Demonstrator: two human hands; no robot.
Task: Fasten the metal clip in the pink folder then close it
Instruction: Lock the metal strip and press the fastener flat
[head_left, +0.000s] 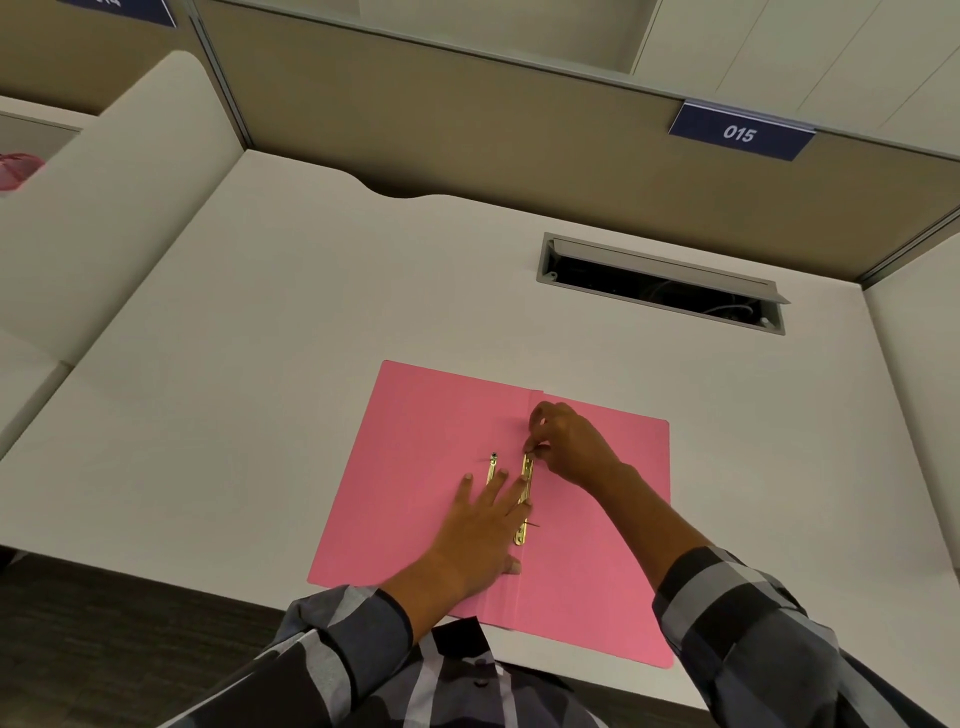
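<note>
The pink folder (415, 467) lies open and flat on the white desk (260, 322), near its front edge. A gold metal clip bar (524, 499) runs along the folder's spine crease, and a second gold strip (491, 470) lies just left of it. My left hand (480, 530) rests flat on the folder with fingers spread, its fingertips pressing on both strips. My right hand (563, 441) sits at the bar's far end, thumb and forefinger pinched on a thin prong of the clip there. Another prong sticks out near the bar's near end.
An open cable slot (660, 280) with a grey flap is set into the desk at the back right. Beige partition walls (467, 119) enclose the desk, one bearing a blue "015" label (740, 132). A pink item (18, 169) lies on the neighbouring desk at far left.
</note>
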